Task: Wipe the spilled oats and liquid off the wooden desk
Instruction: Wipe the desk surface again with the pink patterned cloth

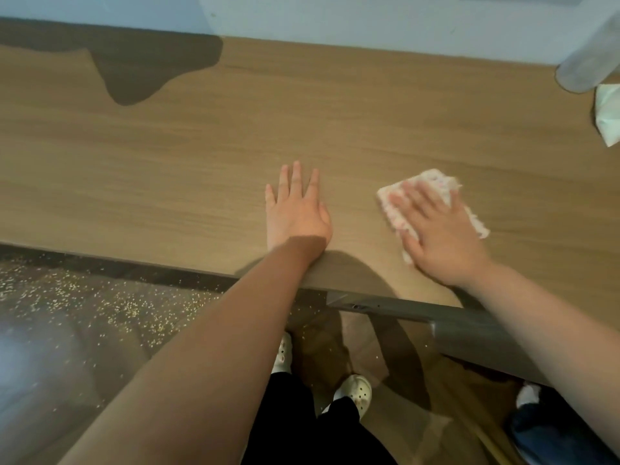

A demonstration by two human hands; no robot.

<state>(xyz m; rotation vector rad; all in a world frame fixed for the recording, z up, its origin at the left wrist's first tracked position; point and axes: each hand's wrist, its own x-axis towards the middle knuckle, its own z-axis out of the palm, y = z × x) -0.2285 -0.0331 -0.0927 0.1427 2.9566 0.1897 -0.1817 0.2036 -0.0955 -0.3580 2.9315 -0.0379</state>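
Note:
The wooden desk (201, 156) fills the upper half of the view. My right hand (439, 236) presses flat, fingers straight, on a white speckled cloth (436, 181) near the desk's front edge at the right. My left hand (297, 209) lies flat on the bare wood to the left of the cloth, fingers spread. Spilled oats (100, 297) are scattered over the dark floor below the desk's front edge at the left. No oats show on the desk top around my hands. A dark patch (141, 72) spreads over the desk's far left; whether it is liquid or shadow I cannot tell.
A clear cylindrical container (587, 62) stands at the desk's far right corner, with a crumpled white tissue (609, 115) beside it. A pale wall runs behind the desk. A grey metal desk frame (469, 327) juts out under the front edge. My feet in light clogs (355, 394) stand below.

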